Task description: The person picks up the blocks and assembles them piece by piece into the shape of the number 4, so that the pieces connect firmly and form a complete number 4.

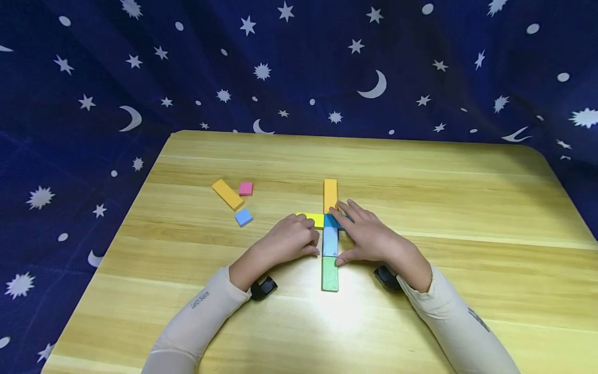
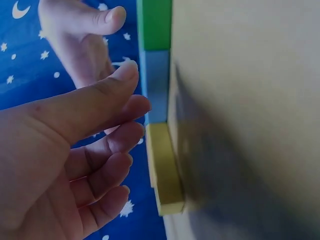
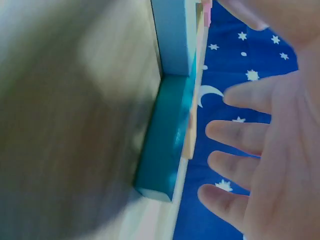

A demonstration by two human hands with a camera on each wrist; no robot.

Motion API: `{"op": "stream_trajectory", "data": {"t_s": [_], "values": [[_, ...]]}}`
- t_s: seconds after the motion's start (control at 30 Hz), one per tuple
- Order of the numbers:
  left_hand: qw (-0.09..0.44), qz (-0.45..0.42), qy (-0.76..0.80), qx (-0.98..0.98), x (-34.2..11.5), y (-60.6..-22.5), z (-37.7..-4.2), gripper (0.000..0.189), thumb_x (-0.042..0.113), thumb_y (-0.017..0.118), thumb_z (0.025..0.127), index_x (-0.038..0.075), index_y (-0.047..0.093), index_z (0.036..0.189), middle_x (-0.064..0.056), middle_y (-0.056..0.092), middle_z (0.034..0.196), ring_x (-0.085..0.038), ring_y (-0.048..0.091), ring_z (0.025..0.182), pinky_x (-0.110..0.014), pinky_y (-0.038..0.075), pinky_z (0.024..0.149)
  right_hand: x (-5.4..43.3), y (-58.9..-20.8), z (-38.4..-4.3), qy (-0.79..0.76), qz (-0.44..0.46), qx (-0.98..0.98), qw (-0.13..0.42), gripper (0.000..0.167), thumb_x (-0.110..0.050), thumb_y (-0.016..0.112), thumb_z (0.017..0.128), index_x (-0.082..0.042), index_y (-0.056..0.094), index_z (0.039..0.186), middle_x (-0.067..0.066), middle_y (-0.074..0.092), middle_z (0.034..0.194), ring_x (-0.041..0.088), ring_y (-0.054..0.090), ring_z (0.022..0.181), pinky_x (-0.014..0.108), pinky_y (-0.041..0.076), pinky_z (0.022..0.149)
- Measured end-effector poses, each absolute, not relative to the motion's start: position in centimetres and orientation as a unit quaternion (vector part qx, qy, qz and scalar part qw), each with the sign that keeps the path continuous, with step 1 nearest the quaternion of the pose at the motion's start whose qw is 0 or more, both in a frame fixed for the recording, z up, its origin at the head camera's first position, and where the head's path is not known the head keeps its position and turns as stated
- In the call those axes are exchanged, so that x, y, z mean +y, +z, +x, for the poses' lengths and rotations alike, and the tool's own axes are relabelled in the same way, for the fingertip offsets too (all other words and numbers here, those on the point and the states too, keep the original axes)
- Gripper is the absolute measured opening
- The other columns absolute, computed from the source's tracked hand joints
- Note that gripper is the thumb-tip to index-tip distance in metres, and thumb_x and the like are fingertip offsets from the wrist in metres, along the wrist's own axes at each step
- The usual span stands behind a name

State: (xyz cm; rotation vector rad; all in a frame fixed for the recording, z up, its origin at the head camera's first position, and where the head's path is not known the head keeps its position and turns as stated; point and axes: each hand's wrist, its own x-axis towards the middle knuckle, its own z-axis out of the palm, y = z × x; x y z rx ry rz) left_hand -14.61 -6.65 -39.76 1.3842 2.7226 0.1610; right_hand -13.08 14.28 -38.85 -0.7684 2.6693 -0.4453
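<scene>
A pale wood-grained table with rounded far corners (image 1: 467,192) stands before a dark-blue cloth printed with white stars and moons (image 1: 303,67), which also hangs beyond its left edge. Nearer the far-left corner lie a loose orange oblong block (image 1: 228,195), a pink square block (image 1: 245,188) and a small blue square block (image 1: 244,217). Mid-table, a flat cross points its upright orange oblong block (image 1: 330,193) at the far edge, with light-blue (image 1: 330,242) and green oblong blocks (image 1: 329,274) below; yellow (image 1: 318,221) and teal oblong blocks (image 3: 162,135) form its arms. The left hand (image 1: 291,239), loosely bent and gripping nothing, partly hides the yellow block; the right hand (image 1: 371,236), fingers spread and gripping nothing, partly covers the teal.
</scene>
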Motion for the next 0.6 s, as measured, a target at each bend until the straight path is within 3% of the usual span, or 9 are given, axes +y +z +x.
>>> {"op": "stream_trajectory", "data": {"t_s": [0.2,0.6], "values": [[0.029,0.432,0.068,0.899,-7.38,-39.12,-14.9,0.018,0.037,0.066,0.081,0.02,0.068,0.076,0.006,0.056,0.074,-0.012,0.049,0.073,-0.027,0.042,0.072,13.53,-39.35,-12.89,-0.169,-0.283,0.927,0.178,0.115,-0.057,0.072,0.065,-0.005,0.01,0.147,0.017,0.012,0.152,0.037,0.003,0.14,0.055,0.015,0.109],[0.016,0.431,0.081,0.899,-7.72,-38.81,-15.09,0.016,0.033,0.067,0.081,0.018,0.068,0.078,0.005,0.057,0.075,-0.013,0.05,0.073,-0.027,0.043,0.073,13.23,-39.4,-12.95,-0.149,-0.279,0.932,0.177,0.111,-0.057,0.071,0.066,-0.003,0.016,0.146,0.014,0.014,0.152,0.034,0.004,0.141,0.053,0.015,0.109]]}}
